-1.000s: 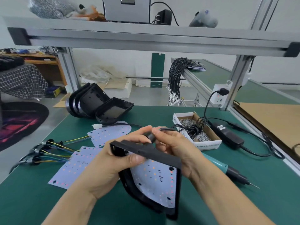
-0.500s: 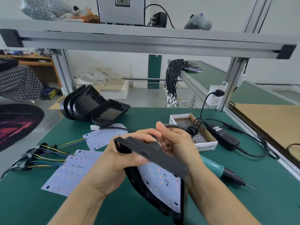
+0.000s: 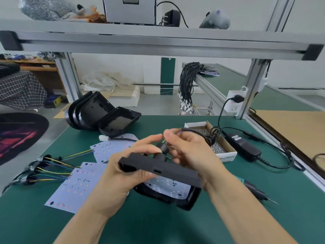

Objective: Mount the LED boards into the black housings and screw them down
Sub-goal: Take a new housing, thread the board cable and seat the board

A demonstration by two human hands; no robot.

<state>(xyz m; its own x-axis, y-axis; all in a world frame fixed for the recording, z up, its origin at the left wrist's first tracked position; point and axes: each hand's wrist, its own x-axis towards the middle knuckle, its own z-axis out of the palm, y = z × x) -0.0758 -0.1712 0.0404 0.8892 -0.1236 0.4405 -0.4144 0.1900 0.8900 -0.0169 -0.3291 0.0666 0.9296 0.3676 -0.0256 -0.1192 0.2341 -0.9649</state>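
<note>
A black housing [image 3: 168, 170] is held above the green table, tilted with its top edge toward me. A white LED board [image 3: 168, 186] lies inside it. My left hand [image 3: 121, 171] grips the housing's left end, thumb on the front edge. My right hand [image 3: 191, 152] pinches the black cable [image 3: 197, 132] with its coloured wires where it leaves the rubber grommet [image 3: 162, 147] on the housing's top. Loose LED boards [image 3: 77, 185] with wire leads lie on the table at the left. Empty black housings [image 3: 105, 117] are stacked at the back left.
A cardboard box of screws [image 3: 223, 152] stands right of my hands. A teal electric screwdriver [image 3: 255, 189] lies behind my right forearm, tip pointing right. Its power adapter [image 3: 244, 145] and cord run to a socket [image 3: 233, 103] on the frame post. Bundled wire leads [image 3: 35, 171] lie at far left.
The housing has tipped further away, so less of the LED board shows. My right hand has lifted and drawn the cable and its coloured wires up out of the grommet.
</note>
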